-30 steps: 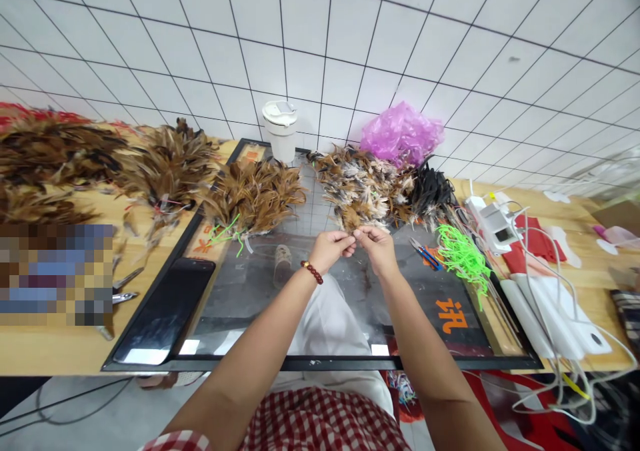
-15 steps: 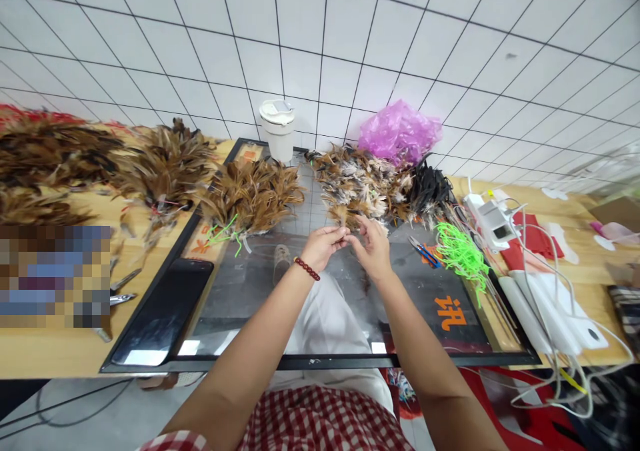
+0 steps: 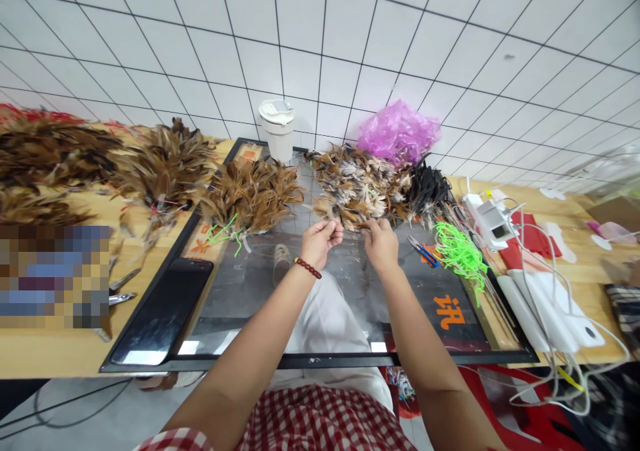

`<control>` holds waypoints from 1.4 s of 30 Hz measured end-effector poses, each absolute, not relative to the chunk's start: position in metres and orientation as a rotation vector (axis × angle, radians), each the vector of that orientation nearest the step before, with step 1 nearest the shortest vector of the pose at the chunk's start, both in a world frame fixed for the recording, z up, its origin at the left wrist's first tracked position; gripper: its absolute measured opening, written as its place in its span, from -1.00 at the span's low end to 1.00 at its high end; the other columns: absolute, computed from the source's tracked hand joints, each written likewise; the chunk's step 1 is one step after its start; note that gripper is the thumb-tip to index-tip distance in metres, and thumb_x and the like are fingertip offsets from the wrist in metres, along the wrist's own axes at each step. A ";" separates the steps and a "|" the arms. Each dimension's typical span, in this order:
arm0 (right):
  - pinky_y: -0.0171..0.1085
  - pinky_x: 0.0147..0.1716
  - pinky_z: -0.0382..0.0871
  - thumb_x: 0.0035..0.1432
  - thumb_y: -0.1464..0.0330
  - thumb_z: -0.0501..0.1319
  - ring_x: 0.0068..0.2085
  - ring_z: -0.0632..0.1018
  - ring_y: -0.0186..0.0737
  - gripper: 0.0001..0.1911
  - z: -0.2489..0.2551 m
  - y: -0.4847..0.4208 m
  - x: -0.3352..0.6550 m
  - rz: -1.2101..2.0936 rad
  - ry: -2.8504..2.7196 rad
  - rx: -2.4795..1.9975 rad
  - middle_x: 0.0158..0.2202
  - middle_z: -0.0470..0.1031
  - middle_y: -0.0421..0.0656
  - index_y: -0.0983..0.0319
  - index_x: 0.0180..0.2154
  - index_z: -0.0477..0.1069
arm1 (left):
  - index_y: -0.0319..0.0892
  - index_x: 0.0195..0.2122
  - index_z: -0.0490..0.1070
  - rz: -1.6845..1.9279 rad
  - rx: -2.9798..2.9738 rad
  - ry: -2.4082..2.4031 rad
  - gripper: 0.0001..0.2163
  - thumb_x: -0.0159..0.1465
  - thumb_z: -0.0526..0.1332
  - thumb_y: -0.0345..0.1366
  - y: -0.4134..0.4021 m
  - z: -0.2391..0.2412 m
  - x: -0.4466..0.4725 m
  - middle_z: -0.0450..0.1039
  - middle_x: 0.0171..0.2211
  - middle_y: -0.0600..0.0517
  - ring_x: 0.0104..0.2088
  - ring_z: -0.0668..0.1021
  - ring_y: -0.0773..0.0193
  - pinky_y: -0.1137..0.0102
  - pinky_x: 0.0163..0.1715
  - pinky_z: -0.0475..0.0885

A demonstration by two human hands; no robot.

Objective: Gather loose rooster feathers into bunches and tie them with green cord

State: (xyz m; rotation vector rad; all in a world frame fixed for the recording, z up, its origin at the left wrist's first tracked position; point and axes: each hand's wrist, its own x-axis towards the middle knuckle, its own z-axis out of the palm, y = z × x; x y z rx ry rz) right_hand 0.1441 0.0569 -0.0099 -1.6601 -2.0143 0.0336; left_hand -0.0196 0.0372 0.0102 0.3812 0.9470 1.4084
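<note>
Your right hand [image 3: 383, 244] has parted from your left [image 3: 319, 243], which pinches a feather [image 3: 323, 206] at mid-frame; beside the central feather pile [image 3: 367, 186], you can't tell whether the right's curled fingers [image 3: 373, 226] grip anything.

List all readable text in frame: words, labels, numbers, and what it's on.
"讯": orange, right side of the glass panel.
Orange mark by the scissors: too blurred to read.
Orange marks at the panel's left side and far left corner: unclear.
No other readable text.
</note>
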 end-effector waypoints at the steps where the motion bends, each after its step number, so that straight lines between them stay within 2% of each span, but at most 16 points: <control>1: -0.23 -0.26 0.24 0.19 0.34 0.09 -0.21 0.42 -0.13 -0.75 -0.010 0.057 0.144 0.033 -2.029 -1.663 -0.20 0.41 -0.05 0.20 -0.16 0.49 | -0.31 -0.40 0.48 1.414 0.382 0.944 -0.81 0.02 0.39 -0.32 0.037 0.010 -0.020 0.48 -0.54 0.03 -0.57 0.48 0.46 0.51 -0.51 0.39; 5: -0.25 -0.26 0.24 0.20 0.31 0.10 -0.22 0.43 -0.16 -0.79 -0.006 0.056 0.145 0.067 -1.971 -1.631 -0.25 0.42 -0.10 0.19 -0.25 0.49 | -0.30 -0.40 0.48 1.466 0.356 0.936 -0.80 0.00 0.39 -0.30 0.038 0.007 -0.019 0.45 -0.56 0.06 -0.58 0.45 0.48 0.54 -0.55 0.34; 11: -0.21 -0.22 0.22 0.23 0.27 0.08 -0.17 0.43 -0.09 -0.71 0.007 0.045 0.137 -0.043 -1.966 -1.623 -0.19 0.44 -0.03 0.21 -0.10 0.47 | -0.25 -0.40 0.45 1.770 0.284 1.064 -0.76 0.01 0.37 -0.20 0.043 0.001 -0.021 0.40 -0.58 0.12 -0.61 0.38 0.52 0.56 -0.59 0.24; 14: -0.19 -0.19 0.20 0.26 0.28 0.05 -0.20 0.43 -0.09 -0.72 0.016 0.041 0.115 -0.039 -2.166 -1.581 -0.28 0.47 -0.03 0.19 -0.22 0.51 | -0.23 -0.39 0.45 1.851 0.310 1.110 -0.74 0.02 0.35 -0.15 0.047 -0.002 -0.023 0.40 -0.56 0.12 -0.61 0.37 0.52 0.55 -0.59 0.23; 20: -0.15 -0.24 0.21 0.19 0.38 0.09 -0.21 0.47 -0.03 -0.78 0.024 0.058 0.077 -0.044 -2.354 -1.775 -0.26 0.49 0.09 0.29 -0.30 0.51 | -0.23 -0.41 0.46 1.833 0.411 1.159 -0.77 0.05 0.33 -0.15 0.047 -0.006 -0.020 0.42 -0.57 0.12 -0.62 0.36 0.51 0.55 -0.60 0.23; 23: -0.17 -0.24 0.23 0.19 0.43 0.04 -0.23 0.48 -0.07 -0.77 0.018 0.065 0.076 0.088 -2.280 -1.742 -0.26 0.48 0.06 0.29 -0.31 0.48 | -0.23 -0.42 0.46 1.825 0.419 1.139 -0.78 0.06 0.33 -0.16 0.046 -0.005 -0.019 0.42 -0.57 0.11 -0.61 0.37 0.51 0.54 -0.59 0.26; 26: -0.23 -0.22 0.26 0.19 0.38 0.04 -0.21 0.46 -0.14 -0.80 0.007 0.064 0.082 0.290 -1.991 -1.528 -0.27 0.46 -0.02 0.25 -0.31 0.42 | -0.25 -0.43 0.45 1.792 0.401 1.110 -0.78 0.04 0.34 -0.18 0.046 -0.003 -0.019 0.42 -0.58 0.11 -0.61 0.39 0.49 0.53 -0.58 0.30; 31: -0.32 -0.35 0.25 0.20 0.26 0.05 -0.42 0.36 -0.29 -0.82 -0.012 0.058 0.086 0.701 -1.565 -1.246 -0.46 0.35 -0.23 0.21 -0.34 0.33 | -0.26 -0.45 0.48 1.657 0.448 1.094 -0.82 0.02 0.36 -0.23 0.044 0.000 -0.019 0.47 -0.54 0.06 -0.57 0.44 0.45 0.50 -0.51 0.37; 34: -0.34 -0.37 0.24 0.21 0.23 0.06 -0.44 0.34 -0.32 -0.80 -0.016 0.056 0.085 0.827 -1.545 -1.183 -0.48 0.33 -0.26 0.20 -0.36 0.31 | -0.27 -0.49 0.51 1.549 0.497 1.079 -0.82 -0.03 0.39 -0.26 0.042 0.002 -0.021 0.48 -0.53 0.04 -0.52 0.46 0.43 0.48 -0.45 0.39; 38: -0.31 -0.29 0.25 0.21 0.28 0.06 -0.38 0.38 -0.28 -0.83 -0.013 0.055 0.087 0.689 -1.667 -1.185 -0.43 0.37 -0.21 0.21 -0.37 0.31 | -0.27 -0.48 0.53 1.484 0.492 1.033 -0.79 -0.08 0.41 -0.24 0.043 0.001 -0.025 0.47 -0.53 0.03 -0.50 0.45 0.42 0.47 -0.43 0.39; 42: -0.26 -0.24 0.25 0.21 0.36 0.04 -0.30 0.41 -0.22 -0.86 -0.009 0.053 0.088 0.420 -1.867 -1.197 -0.37 0.40 -0.14 0.22 -0.37 0.32 | -0.27 -0.55 0.51 1.466 0.610 1.143 -0.82 -0.09 0.41 -0.27 0.046 -0.004 -0.026 0.39 -0.62 0.09 -0.57 0.38 0.45 0.49 -0.50 0.33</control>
